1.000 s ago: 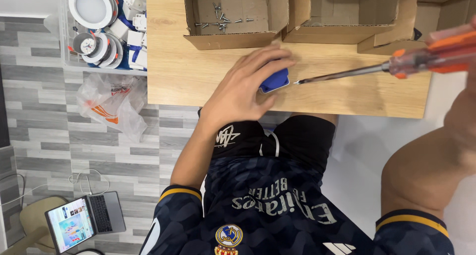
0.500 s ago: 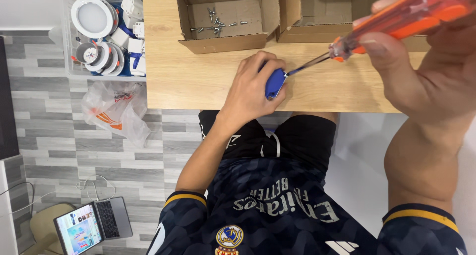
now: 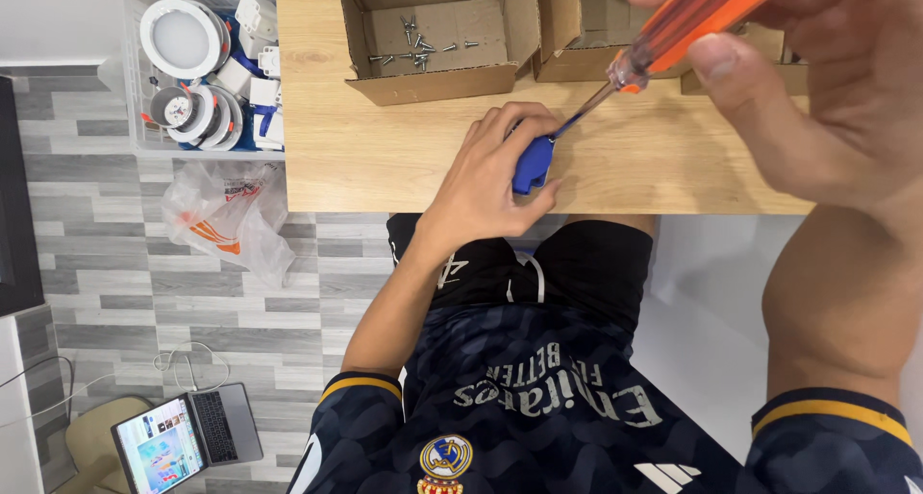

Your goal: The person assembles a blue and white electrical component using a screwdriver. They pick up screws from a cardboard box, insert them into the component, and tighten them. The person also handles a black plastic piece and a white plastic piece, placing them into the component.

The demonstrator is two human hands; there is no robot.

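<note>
Flanking cardboard box (image 3: 437, 42): white-orange bag (image 3: 231, 220).

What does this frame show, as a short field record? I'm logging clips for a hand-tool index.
left hand: pressed on a blue part, holding it against the table
right hand: raised near the camera, gripping a screwdriver by its orange handle
screwdriver tip: at the blue part's top edge
box: open cardboard, loose screws inside
second box: open, contents unclear
bin: beside the table, round white fittings
floor: plastic bag, open laptop
</note>
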